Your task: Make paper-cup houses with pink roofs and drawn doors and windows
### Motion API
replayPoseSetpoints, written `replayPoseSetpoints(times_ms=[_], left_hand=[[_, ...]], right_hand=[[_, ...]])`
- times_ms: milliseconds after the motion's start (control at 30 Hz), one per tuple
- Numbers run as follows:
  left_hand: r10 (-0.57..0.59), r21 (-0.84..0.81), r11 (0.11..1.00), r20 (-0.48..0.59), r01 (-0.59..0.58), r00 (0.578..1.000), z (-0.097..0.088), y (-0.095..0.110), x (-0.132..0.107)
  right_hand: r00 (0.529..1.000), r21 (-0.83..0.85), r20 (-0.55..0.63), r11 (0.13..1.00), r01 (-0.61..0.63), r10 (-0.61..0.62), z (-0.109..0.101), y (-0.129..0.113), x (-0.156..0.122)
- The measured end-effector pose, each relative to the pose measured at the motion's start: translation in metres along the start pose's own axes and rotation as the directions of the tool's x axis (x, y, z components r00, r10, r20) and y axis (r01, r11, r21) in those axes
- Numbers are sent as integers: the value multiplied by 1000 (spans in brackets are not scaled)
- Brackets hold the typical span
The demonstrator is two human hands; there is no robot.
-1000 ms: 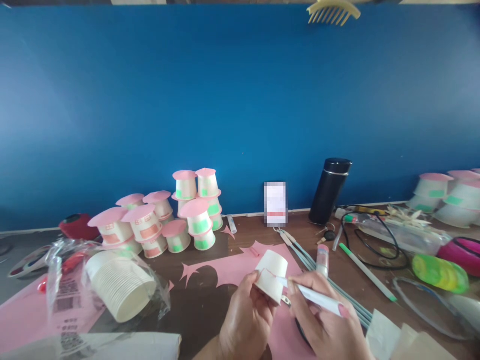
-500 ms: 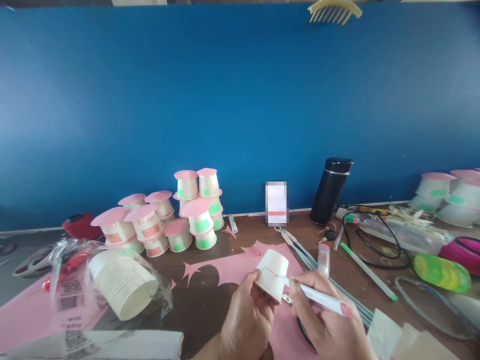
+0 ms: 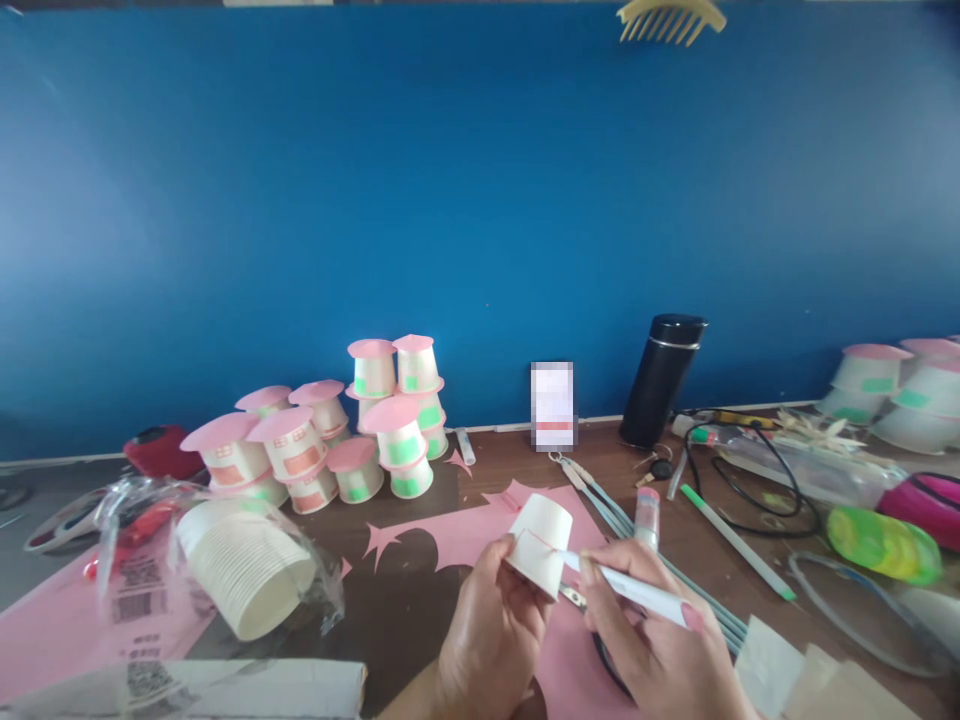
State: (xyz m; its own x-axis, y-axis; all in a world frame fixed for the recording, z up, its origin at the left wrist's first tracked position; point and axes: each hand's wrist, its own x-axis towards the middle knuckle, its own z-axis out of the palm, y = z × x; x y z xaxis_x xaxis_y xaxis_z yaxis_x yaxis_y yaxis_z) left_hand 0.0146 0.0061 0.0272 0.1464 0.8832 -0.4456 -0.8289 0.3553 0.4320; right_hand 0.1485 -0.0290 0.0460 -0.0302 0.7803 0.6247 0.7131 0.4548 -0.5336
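Observation:
My left hand [image 3: 491, 630] grips a small white paper cup [image 3: 540, 540], held upside down and tilted above the table. A thin pink line runs across the cup's side. My right hand [image 3: 652, 650] is closed round a white marker with a pink end [image 3: 637, 598]; its tip touches the cup's wall. Under both hands lies a pink paper sheet [image 3: 465, 530] with round holes cut out of it.
Finished cups with pink lids [image 3: 330, 430] are piled at the back left, more [image 3: 900, 390] at the far right. A bagged stack of white cups [image 3: 240, 570] lies left. A black flask [image 3: 661, 380], glue stick [image 3: 646, 515], green pen [image 3: 735, 540], cables and green tape roll [image 3: 881, 545] crowd the right.
The cup has turned slightly in my left hand and shifted a little left, and the pink line on it has grown longer. The marker tip stays on the cup.

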Motion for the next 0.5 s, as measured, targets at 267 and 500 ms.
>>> replayPoseSetpoints(times_ms=[267,500], left_hand=[[6,-18,1000,10,-6,1000,-2,0,0],[-20,-30,999,13,21,1000,-1,0,-1]], right_hand=[[1000,7,1,1000,0,0,1,0,0],[1000,-12,2,1000,2,-2,2,2,-1]])
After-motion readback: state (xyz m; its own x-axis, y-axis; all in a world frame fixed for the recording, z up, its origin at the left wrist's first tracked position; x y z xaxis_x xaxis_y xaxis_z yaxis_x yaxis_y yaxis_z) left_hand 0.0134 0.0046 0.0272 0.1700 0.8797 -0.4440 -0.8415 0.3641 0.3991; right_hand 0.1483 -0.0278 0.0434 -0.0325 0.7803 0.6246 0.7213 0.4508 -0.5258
